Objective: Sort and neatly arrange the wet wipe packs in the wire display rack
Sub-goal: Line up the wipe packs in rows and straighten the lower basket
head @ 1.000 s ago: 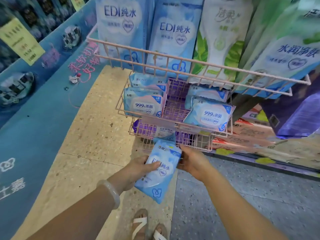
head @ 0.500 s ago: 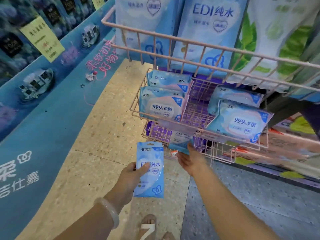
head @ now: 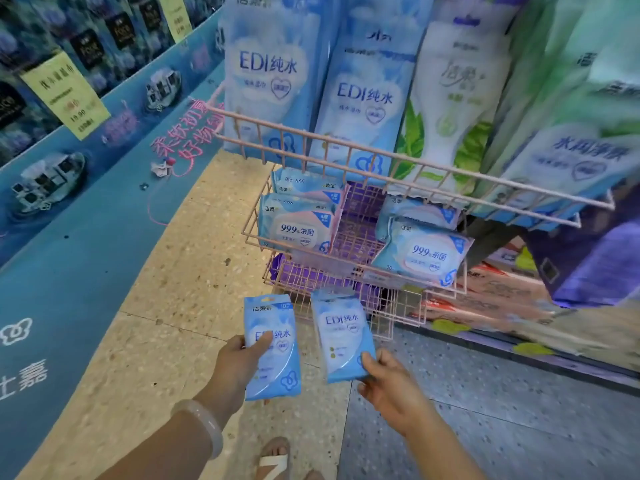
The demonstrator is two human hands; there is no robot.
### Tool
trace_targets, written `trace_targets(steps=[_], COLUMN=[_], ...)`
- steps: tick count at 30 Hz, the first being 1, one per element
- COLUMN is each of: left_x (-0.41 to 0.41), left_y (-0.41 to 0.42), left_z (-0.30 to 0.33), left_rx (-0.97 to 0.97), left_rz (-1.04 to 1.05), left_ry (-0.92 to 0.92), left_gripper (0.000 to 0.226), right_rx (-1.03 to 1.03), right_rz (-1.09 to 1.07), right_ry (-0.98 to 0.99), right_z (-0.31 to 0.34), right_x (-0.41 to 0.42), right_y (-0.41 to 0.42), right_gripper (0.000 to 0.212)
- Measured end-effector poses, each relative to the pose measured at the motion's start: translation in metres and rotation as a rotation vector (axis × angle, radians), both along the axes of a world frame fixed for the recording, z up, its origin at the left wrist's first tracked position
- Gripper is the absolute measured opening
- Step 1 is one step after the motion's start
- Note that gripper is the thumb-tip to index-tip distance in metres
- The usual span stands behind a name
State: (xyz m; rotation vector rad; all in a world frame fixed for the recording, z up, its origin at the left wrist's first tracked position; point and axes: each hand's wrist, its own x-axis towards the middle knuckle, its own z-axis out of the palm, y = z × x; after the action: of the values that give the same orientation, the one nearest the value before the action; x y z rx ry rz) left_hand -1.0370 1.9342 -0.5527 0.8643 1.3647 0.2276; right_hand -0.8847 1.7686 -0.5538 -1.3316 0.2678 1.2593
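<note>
Second small flat blue EDI wipe pack (head: 341, 336), drawn out of the pink wire display rack (head: 398, 306) since the earlier frame, now pinched in right hand (head: 388, 382); first matching pack (head: 272, 348) gripped in left hand (head: 239, 365), thumb across its face; both below rack's front.

open gap mid-shelf (head: 360, 233), packs (head: 298, 226) flanking

Pink wire rack (head: 349, 161), three tiers. Top tier: tall packs standing upright, two blue packs (head: 363, 95) on the left, green-leaf pack (head: 450, 98) to the right. Middle tier: two stacks of 99.9% packs, left stack (head: 298, 223) and right stack (head: 422, 254), apart, gap between. Bottom tier (head: 346, 299): contents unclear. Rack stands on speckled floor (head: 166, 289).
</note>
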Motion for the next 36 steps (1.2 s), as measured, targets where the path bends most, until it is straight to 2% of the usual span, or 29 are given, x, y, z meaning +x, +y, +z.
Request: trace_targets(steps=[4, 8, 12, 18, 22, 25, 28, 31, 33, 36], left_x=[0.007, 0.011, 0.011, 0.006, 0.005, 0.006, 0.011, 0.017, 0.024, 0.037], left_y=[-0.016, -0.034, -0.050, -0.061, -0.066, -0.065, -0.058, -0.052, -0.050, -0.043], left_z=[0.017, 0.039, 0.062, 0.098, 0.115, 0.134, 0.158, 0.186, 0.204, 0.229], left_rx=[0.022, 0.037, -0.010, -0.030, 0.093, 0.113, 0.162, 0.212, 0.244, 0.305], left_rz=[-0.037, -0.069, -0.035, -0.079, -0.111, -0.096, -0.148, -0.227, -0.274, -0.305], left_ry=[0.003, -0.094, -0.272, -0.472, -0.495, -0.526, -0.571, -0.604, -0.611, -0.627], left_gripper=[0.035, 0.031, 0.032, 0.048, 0.041, 0.032, 0.029, 0.048, 0.055, 0.048], right_rx=[0.061, 0.076, 0.029, -0.004, -0.032, -0.035, 0.112, 0.224, 0.274, 0.321], right_rz=[0.072, 0.134, 0.196, 0.330, 0.485, 0.519, 0.478, 0.439, 0.398, 0.393], right_ry=[0.013, -0.043, -0.203, -0.403, -0.623, -0.789, -0.708, -0.692, -0.654, -0.635], right_z=[0.017, 0.029, 0.045, 0.080, 0.107, 0.133, 0.163, 0.190, 0.205, 0.229], right_x=[-0.016, -0.028, -0.034, -0.038, -0.042, -0.034, -0.019, -0.009, -0.003, 0.007], right_y=[-0.018, -0.022, -0.020, -0.017, -0.015, -0.010, 0.001, 0.010, 0.014, 0.019], right_gripper=[0.017, 0.021, 0.021, 0.019, 0.023, 0.030, 0.044, 0.035, 0.044, 0.056])
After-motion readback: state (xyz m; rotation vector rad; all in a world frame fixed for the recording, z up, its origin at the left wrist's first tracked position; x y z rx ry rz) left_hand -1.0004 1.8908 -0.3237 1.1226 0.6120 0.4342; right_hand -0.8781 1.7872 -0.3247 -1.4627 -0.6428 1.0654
